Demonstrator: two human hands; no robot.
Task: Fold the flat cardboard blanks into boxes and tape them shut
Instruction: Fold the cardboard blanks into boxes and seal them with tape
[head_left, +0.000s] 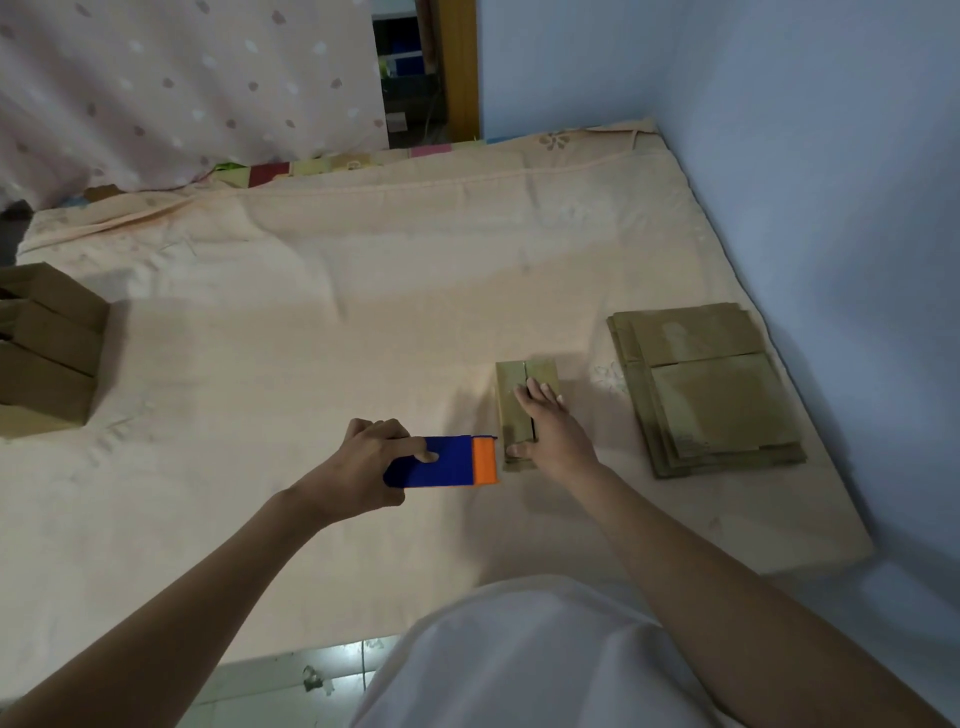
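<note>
Where mattress spreads, blanks right, boxes left

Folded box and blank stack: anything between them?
Head view: only bare bedsheet lies between the folded box under the right hand and the blank stack.

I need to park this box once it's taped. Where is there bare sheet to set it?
Bare sheet lies between the finished boxes and the box being taped, and beyond it. Crowded: the flat blanks along the wall.
</note>
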